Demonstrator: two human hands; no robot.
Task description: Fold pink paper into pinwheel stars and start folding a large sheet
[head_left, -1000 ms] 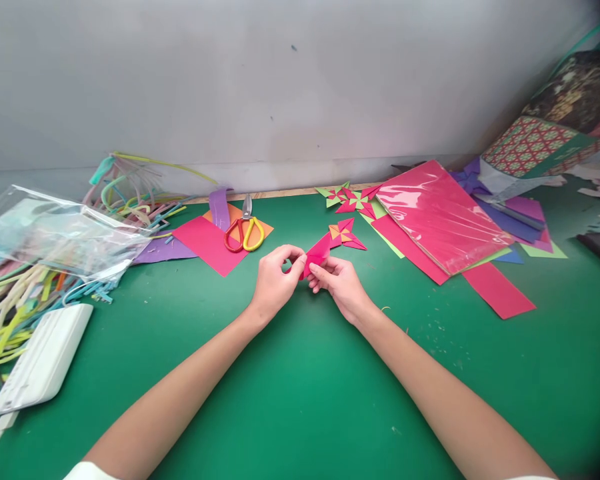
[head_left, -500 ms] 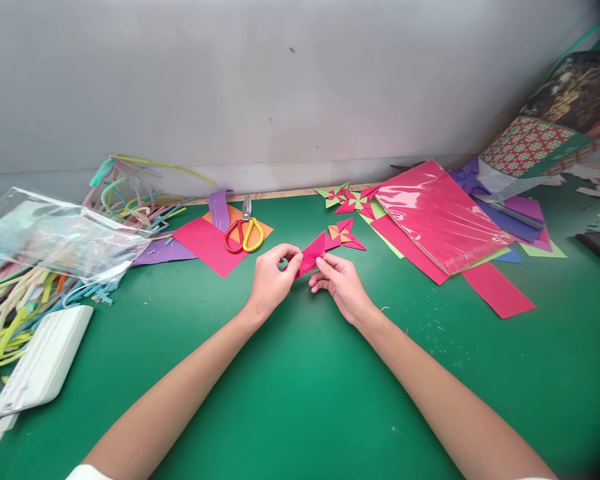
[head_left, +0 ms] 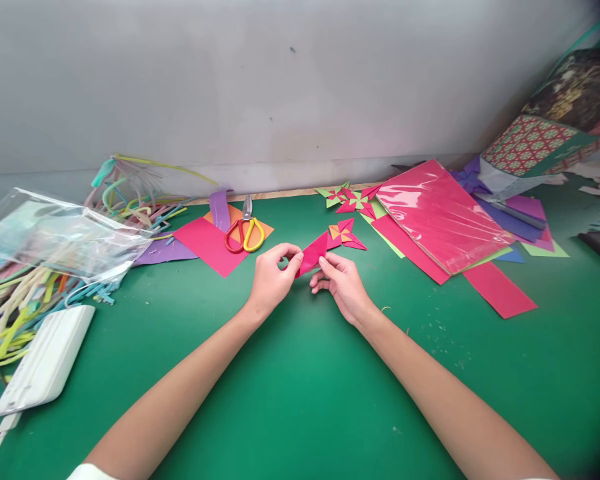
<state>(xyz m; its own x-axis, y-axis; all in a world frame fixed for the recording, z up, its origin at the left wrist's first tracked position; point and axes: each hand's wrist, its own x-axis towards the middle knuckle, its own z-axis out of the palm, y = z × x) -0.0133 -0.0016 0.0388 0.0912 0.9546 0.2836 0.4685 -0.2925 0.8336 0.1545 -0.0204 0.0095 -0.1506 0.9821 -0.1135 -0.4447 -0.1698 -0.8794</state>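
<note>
Between my hands is a small folded piece of pink paper (head_left: 314, 255), held up over the green table. My left hand (head_left: 275, 277) pinches its left end between thumb and fingertips. The right end sits between the thumb and index finger of my right hand (head_left: 341, 283), whose other fingers curl loosely below. Just beyond it lies a folded paper star (head_left: 341, 233) in pink and orange. Farther back are more paper stars (head_left: 356, 200) in pink and green.
Red-and-yellow-handled scissors (head_left: 245, 230) rest on pink and orange paper sheets (head_left: 207, 247). At left lie pipe cleaners (head_left: 25, 300), a clear plastic bag (head_left: 80, 233) and a white power strip (head_left: 47, 357). A wrapped pack of pink paper (head_left: 440, 213) lies at right; a wall (head_left: 280, 87) stands behind.
The pink paper has tilted slightly between my fingers, its upper tip shifting a little to the right. Both hands keep their grip in nearly the same place.
</note>
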